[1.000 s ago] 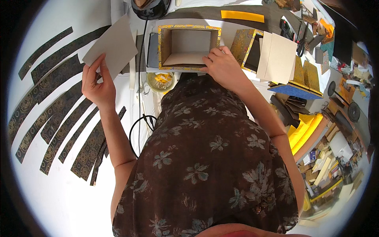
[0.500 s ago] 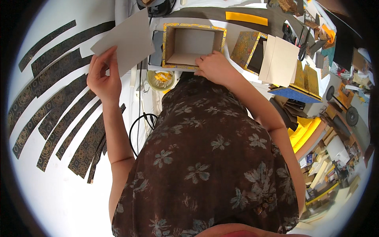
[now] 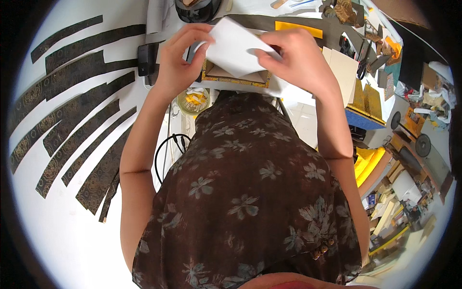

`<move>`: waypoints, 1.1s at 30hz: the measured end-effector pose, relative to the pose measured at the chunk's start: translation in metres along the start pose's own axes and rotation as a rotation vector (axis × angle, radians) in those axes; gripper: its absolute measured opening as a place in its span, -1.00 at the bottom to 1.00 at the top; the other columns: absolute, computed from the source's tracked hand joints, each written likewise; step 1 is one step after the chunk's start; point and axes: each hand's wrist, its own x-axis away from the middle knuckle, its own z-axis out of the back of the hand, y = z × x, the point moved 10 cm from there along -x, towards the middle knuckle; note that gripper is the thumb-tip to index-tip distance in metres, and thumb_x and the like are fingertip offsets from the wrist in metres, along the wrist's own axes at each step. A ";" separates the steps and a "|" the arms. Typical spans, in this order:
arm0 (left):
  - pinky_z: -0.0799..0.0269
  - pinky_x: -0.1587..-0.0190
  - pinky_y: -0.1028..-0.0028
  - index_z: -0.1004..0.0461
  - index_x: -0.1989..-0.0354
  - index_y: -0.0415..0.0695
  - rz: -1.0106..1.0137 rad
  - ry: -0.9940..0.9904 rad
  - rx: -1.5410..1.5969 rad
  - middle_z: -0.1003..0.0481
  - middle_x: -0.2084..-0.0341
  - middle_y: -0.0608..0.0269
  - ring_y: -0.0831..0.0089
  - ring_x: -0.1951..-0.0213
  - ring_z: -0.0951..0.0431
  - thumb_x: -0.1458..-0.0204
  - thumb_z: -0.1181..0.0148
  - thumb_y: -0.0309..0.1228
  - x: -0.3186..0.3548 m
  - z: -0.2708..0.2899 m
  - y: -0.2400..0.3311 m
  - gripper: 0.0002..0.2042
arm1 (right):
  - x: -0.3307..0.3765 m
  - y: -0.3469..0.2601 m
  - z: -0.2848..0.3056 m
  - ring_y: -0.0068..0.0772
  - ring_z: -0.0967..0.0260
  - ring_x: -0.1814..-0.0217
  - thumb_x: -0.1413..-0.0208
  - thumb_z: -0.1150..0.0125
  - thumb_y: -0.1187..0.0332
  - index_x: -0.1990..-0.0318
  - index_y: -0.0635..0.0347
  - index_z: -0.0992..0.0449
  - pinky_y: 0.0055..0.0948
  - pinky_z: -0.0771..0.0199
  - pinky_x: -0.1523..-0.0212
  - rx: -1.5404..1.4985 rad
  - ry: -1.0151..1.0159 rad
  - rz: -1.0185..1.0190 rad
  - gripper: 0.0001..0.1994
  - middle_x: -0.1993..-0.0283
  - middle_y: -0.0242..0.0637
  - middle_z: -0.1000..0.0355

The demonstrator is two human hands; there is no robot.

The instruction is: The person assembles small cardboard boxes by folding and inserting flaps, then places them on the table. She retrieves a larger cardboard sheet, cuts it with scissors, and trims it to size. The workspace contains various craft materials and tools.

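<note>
A white card point(image 3: 237, 50) is held tilted over an open box point(image 3: 235, 83), which has yellow patterned edges and a brown inside. My left hand point(image 3: 183, 60) pinches the card's left side between thumb and fingers. At its right side, my right hand point(image 3: 296, 60) grips the card, thumb below and fingers above. The card and both hands cover most of the box, so only its near wall and a bit of its inside show.
Dark patterned strips point(image 3: 77, 106) spread across the white table to the left. Near the box stands a green bowl point(image 3: 185, 107) of yellow bits. A yellow strip point(image 3: 298, 28) lies behind. Beige boards point(image 3: 342, 67) and a yellow-and-blue panel point(image 3: 368, 103) are to the right.
My left hand has brought the card rightward over the box. My right hand has left the box's near right corner, risen and taken hold of the card's other side.
</note>
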 end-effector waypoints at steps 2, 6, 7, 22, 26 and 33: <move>-0.35 0.03 0.42 -0.45 0.11 -0.14 0.035 0.056 0.028 -0.39 0.15 0.10 0.35 0.13 -0.43 0.09 -0.17 -0.68 0.014 0.000 -0.023 -0.68 | 0.015 0.013 0.005 -0.03 -0.41 0.54 0.12 -0.22 0.40 0.49 0.27 -0.52 -0.28 -0.39 0.50 -0.046 0.016 -0.163 -0.89 0.61 -0.11 -0.40; -0.31 0.02 0.31 -0.48 0.11 -0.14 0.035 -0.271 -0.294 -0.28 0.10 0.10 0.13 0.03 -0.30 0.09 -0.27 -0.54 0.063 -0.044 -0.051 -0.69 | 0.040 0.014 -0.030 -0.05 -0.43 0.54 0.11 -0.20 0.44 0.51 0.24 -0.49 -0.23 -0.44 0.47 -0.016 0.116 -0.205 -0.93 0.58 -0.13 -0.42; -0.32 0.02 0.30 -0.49 0.12 -0.15 0.032 -0.287 -0.348 -0.28 0.09 0.10 0.14 0.02 -0.30 0.09 -0.28 -0.51 0.071 -0.048 -0.053 -0.70 | 0.040 0.010 -0.045 -0.06 -0.44 0.53 0.10 -0.18 0.44 0.53 0.22 -0.48 -0.20 -0.46 0.45 0.032 0.082 -0.143 -0.93 0.56 -0.14 -0.44; -0.44 0.10 0.45 -0.24 -0.15 -0.14 0.510 0.000 0.230 -0.42 0.03 0.12 0.40 0.12 -0.50 -0.17 -0.10 -0.43 0.092 -0.036 -0.118 -0.62 | -0.007 0.076 -0.223 -0.15 -0.42 0.09 -0.01 -0.29 0.11 -0.16 0.35 -0.29 -0.31 -0.41 0.06 -0.627 -0.227 -0.542 -0.36 0.12 -0.04 -0.45; -0.45 0.14 0.48 -0.26 -0.19 -0.15 0.624 -0.032 0.234 -0.49 0.06 0.16 0.46 0.13 -0.51 -0.22 -0.06 -0.31 0.097 -0.047 -0.154 -0.60 | 0.002 0.080 -0.244 -0.32 -0.29 -0.19 0.03 -0.33 0.04 -0.33 0.15 -0.10 -0.35 -0.30 -0.15 -0.915 -0.362 -0.638 -0.19 -0.19 -0.18 -0.33; -0.49 0.29 0.49 -0.40 -0.06 -0.18 0.754 -0.072 0.456 -0.54 0.23 0.16 0.50 0.29 -0.53 -0.15 -0.15 -0.22 0.099 -0.068 -0.158 -0.62 | 0.005 0.102 -0.266 -0.30 -0.23 -0.23 0.12 -0.40 0.24 -0.42 -0.06 0.31 -0.22 -0.28 -0.17 -1.145 -0.435 -0.720 0.06 -0.27 -0.26 -0.18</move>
